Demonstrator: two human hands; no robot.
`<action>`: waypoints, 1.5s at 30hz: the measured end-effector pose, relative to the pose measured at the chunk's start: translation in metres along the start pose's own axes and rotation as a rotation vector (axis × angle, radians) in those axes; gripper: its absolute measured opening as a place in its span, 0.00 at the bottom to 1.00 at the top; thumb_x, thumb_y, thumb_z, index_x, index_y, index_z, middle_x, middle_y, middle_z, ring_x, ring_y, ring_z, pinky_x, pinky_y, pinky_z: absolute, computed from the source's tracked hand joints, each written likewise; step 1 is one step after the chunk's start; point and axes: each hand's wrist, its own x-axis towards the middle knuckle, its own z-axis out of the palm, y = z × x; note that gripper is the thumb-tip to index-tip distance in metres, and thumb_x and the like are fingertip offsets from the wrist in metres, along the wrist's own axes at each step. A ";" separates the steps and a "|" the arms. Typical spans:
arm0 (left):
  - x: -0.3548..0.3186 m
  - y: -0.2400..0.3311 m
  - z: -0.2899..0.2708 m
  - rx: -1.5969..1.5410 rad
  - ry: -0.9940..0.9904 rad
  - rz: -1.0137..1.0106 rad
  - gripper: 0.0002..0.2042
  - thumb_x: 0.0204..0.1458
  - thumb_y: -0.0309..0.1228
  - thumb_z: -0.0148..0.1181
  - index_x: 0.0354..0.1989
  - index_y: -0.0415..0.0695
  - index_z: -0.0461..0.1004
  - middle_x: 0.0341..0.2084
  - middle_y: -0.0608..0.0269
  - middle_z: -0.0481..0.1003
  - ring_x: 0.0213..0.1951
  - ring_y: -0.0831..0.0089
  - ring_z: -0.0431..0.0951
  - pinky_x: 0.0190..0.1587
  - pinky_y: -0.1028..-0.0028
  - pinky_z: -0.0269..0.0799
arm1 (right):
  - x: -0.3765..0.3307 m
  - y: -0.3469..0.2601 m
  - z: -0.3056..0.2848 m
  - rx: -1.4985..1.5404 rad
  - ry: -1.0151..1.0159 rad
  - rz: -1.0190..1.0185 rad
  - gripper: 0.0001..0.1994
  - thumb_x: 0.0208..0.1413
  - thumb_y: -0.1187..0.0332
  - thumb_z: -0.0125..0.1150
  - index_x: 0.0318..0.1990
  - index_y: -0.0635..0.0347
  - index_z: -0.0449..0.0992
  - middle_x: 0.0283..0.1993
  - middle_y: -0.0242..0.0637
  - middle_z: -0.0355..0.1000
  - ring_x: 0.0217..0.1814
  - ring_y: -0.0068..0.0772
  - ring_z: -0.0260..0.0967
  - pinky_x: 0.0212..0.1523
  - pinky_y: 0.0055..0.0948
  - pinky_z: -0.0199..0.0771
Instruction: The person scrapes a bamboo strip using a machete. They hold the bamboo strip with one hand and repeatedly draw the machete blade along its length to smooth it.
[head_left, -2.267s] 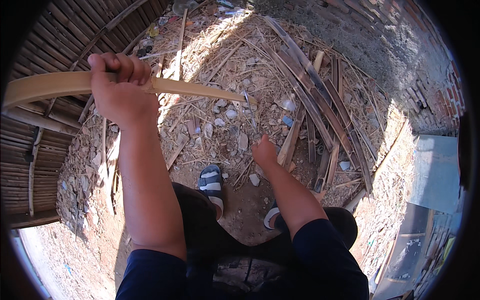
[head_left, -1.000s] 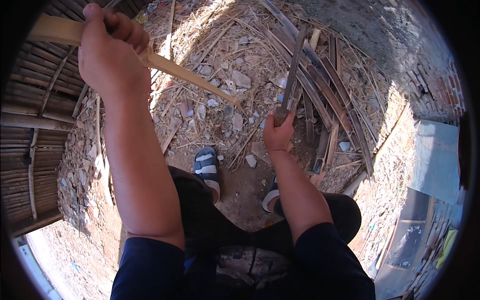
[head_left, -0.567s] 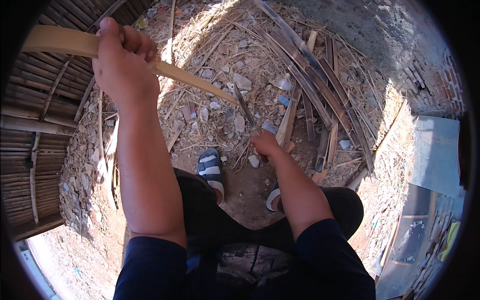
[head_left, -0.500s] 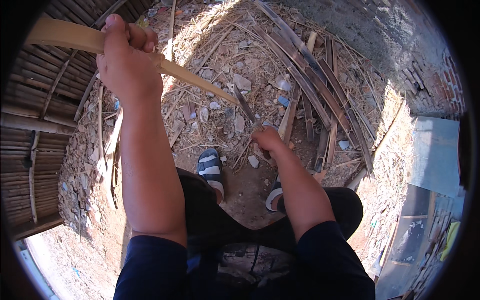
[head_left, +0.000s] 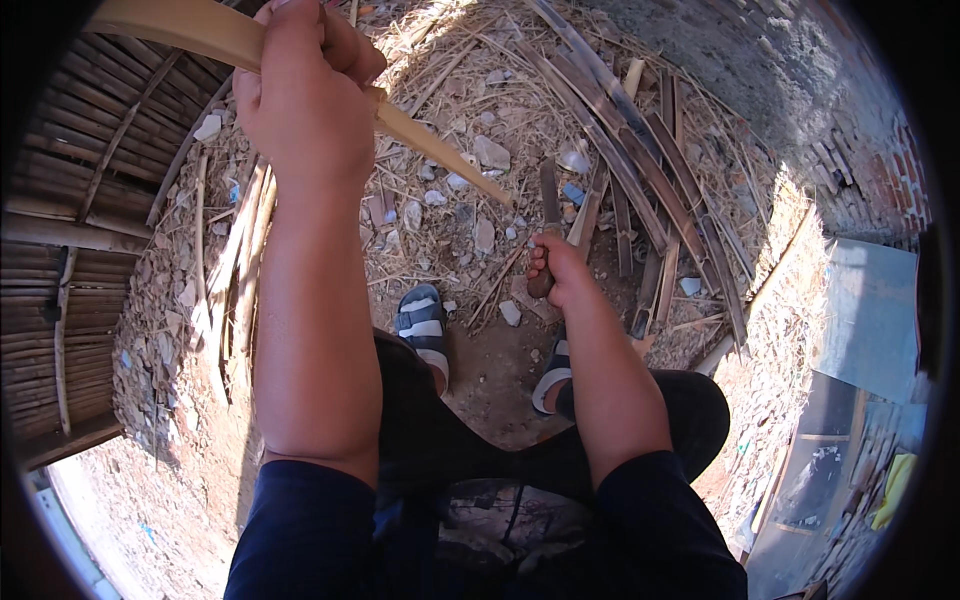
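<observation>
The left hand (head_left: 305, 100) grips a bamboo strip (head_left: 430, 150), the right hand (head_left: 560, 270) a knife (head_left: 548, 215), seemingly mid-trimming; a controlled stroke seems needed

Bare dirt ground (head_left: 500, 375), reddish-brown, at centre and lower left of frame. Dry straw and thin splinters (head_left: 470, 60) litter it across the upper centre. Pale stone chips (head_left: 490, 152) are scattered among them. Dark split bamboo strips (head_left: 650, 160) lie fanned from top centre toward the right. A bundle of lighter slats (head_left: 235, 260) lies at centre left. Flat grey sheet (head_left: 870, 310), possibly metal, lies at right edge.
</observation>
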 end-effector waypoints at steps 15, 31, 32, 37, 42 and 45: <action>-0.011 -0.013 0.005 0.070 -0.051 0.021 0.15 0.61 0.35 0.49 0.23 0.47 0.56 0.14 0.70 0.50 0.20 0.74 0.52 0.28 0.69 0.54 | 0.012 0.108 -0.038 -1.362 0.238 -0.532 0.19 0.55 0.65 0.60 0.48 0.69 0.66 0.36 0.60 0.75 0.42 0.61 0.75 0.42 0.53 0.75; -0.016 -0.015 0.011 0.132 0.033 0.088 0.16 0.61 0.34 0.50 0.22 0.46 0.58 0.14 0.70 0.53 0.19 0.75 0.56 0.26 0.70 0.56 | -0.027 -0.001 0.015 -0.730 0.282 -0.821 0.16 0.55 0.64 0.60 0.46 0.64 0.70 0.35 0.48 0.76 0.36 0.49 0.77 0.38 0.44 0.74; -0.011 -0.016 0.006 0.114 0.025 0.091 0.16 0.62 0.35 0.50 0.21 0.46 0.58 0.13 0.70 0.53 0.19 0.75 0.55 0.26 0.69 0.56 | -0.036 0.000 0.022 -0.687 0.285 -0.893 0.17 0.55 0.63 0.60 0.47 0.64 0.69 0.35 0.49 0.76 0.38 0.51 0.77 0.38 0.45 0.74; -0.008 -0.016 0.002 0.147 0.135 0.088 0.17 0.62 0.35 0.50 0.20 0.46 0.57 0.13 0.70 0.53 0.19 0.74 0.54 0.27 0.69 0.56 | 0.002 0.095 -0.036 -1.388 0.229 -0.459 0.20 0.55 0.64 0.59 0.53 0.63 0.66 0.42 0.55 0.76 0.48 0.60 0.74 0.48 0.52 0.74; -0.012 -0.019 -0.005 0.128 0.080 0.073 0.18 0.63 0.35 0.50 0.20 0.47 0.56 0.13 0.69 0.53 0.20 0.74 0.55 0.28 0.69 0.56 | 0.016 0.114 -0.039 -1.433 0.221 -0.349 0.23 0.53 0.65 0.63 0.53 0.69 0.66 0.42 0.59 0.76 0.45 0.59 0.76 0.47 0.50 0.76; -0.014 -0.019 -0.005 0.081 0.069 0.043 0.17 0.63 0.35 0.50 0.21 0.47 0.57 0.13 0.69 0.54 0.20 0.75 0.56 0.28 0.70 0.57 | 0.032 0.109 -0.057 -1.271 0.135 -0.293 0.26 0.51 0.64 0.65 0.54 0.70 0.66 0.43 0.58 0.75 0.44 0.57 0.77 0.45 0.48 0.76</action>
